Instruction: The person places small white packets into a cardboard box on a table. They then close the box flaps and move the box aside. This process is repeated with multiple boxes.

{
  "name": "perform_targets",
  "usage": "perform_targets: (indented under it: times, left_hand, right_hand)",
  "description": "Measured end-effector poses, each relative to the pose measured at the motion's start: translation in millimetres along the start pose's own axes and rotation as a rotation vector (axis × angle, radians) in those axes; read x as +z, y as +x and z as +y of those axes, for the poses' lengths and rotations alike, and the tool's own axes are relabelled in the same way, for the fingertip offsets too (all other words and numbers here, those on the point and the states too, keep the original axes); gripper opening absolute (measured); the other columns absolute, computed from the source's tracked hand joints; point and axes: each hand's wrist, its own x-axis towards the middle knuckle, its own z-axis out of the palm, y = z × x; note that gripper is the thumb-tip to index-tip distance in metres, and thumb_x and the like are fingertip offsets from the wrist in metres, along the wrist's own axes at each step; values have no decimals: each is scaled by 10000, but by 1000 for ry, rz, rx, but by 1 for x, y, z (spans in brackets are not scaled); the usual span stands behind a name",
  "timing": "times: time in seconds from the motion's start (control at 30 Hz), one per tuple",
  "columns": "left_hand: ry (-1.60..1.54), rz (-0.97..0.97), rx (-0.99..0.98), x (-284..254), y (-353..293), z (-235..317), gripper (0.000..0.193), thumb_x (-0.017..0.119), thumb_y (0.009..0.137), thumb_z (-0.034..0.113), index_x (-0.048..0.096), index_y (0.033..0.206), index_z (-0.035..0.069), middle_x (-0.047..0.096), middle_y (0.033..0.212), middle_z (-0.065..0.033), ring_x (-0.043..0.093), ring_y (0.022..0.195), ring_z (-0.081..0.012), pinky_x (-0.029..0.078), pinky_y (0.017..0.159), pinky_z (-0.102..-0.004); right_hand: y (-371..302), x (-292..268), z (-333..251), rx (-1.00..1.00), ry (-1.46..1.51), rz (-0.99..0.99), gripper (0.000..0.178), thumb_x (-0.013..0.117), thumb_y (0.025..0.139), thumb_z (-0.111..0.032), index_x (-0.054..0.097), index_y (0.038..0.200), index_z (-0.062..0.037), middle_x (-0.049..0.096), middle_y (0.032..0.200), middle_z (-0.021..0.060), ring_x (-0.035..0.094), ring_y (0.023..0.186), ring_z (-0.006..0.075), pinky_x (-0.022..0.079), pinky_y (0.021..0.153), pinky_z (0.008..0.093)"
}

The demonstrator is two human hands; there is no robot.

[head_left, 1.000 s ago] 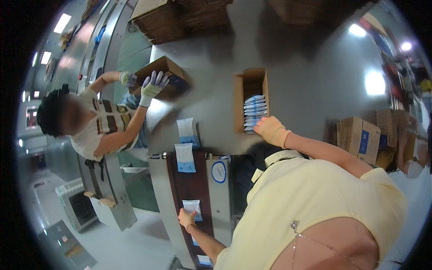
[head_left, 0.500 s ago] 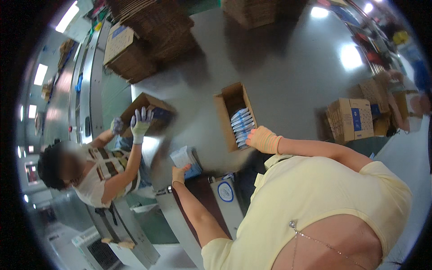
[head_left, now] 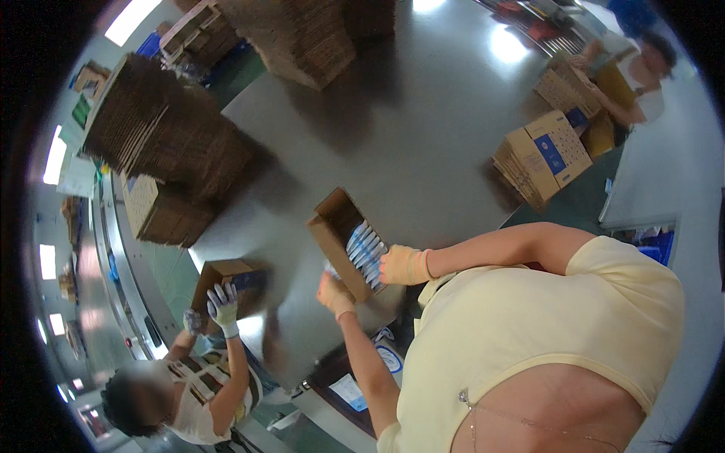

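Note:
An open cardboard box [head_left: 328,249] stands on the grey metal table in front of me. Inside it, a row of white-and-blue packets [head_left: 365,253] stands on edge toward the near end. My right hand [head_left: 404,265], in an orange-toned glove, is closed over the box's right edge, its fingertips by the packets. My left hand [head_left: 336,294], gloved likewise, is closed just outside the left wall. A white packet edge shows at its fingertips; most of what it holds is hidden. Another white-and-blue packet [head_left: 350,392] lies on the dark belt below my left forearm.
At left, a person in white-and-green gloves [head_left: 223,308] handles another open carton [head_left: 215,279]. Tall stacks of flattened cardboard [head_left: 162,128] rise at far left. Folded cartons [head_left: 544,155] stand at right, near another person [head_left: 630,83].
My left hand has left the packet stack by the belt and come up beside the box. My right hand stays at the box's right edge. The whole view has shifted.

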Motion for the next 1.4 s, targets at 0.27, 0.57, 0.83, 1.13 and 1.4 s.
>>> perform_targets:
  times: [0.27, 0.57, 0.83, 1.13, 1.4]
  left_hand:
    - [-1287, 155, 271, -132, 8, 54, 523, 746, 694, 15, 572, 1187, 15, 614, 1144, -115, 609, 972, -232, 525, 850, -376]
    - [158, 151, -46, -23, 51, 70, 966, 833, 632, 336, 294, 1425, 216, 230, 1496, -138, 269, 1344, -366, 251, 1016, -628]
    - [360, 64, 519, -30, 19, 104, 513, 606, 858, 286, 469, 1312, 88, 399, 1423, -145, 278, 1380, -322, 98, 1084, -630]
    - [-263, 255, 379, -46, -15, 93, 284, 519, 901, 124, 585, 1125, -37, 573, 1177, -196, 523, 1113, -341, 413, 947, -427]
    - [-214, -87, 485, -18, -42, 137, 267, 535, 902, 131, 617, 1112, -12, 534, 1244, -189, 523, 1140, -333, 431, 946, -409]
  right_hand:
    - [2, 3, 3, 3, 84, -122, 225, 657, 765, -163, 651, 990, -144, 655, 944, -1, 607, 1001, 222, 513, 725, 381]
    - [12, 12, 0, -113, 47, 83, 119, 602, 786, -200, 646, 882, -145, 639, 847, 7, 632, 889, 209, 510, 623, 369]
    - [12, 10, 0, 14, 149, -44, 120, 610, 762, -177, 662, 848, -111, 677, 814, 49, 669, 806, 247, 533, 590, 390]
    - [-43, 19, 72, 533, 315, 272, 156, 607, 704, -212, 650, 693, -63, 644, 634, 145, 648, 581, 328, 489, 474, 443]
    - [-213, -28, 281, 1558, -141, 285, 393, 584, 818, -229, 559, 1154, -27, 575, 1095, 126, 548, 1057, 242, 484, 744, 364]
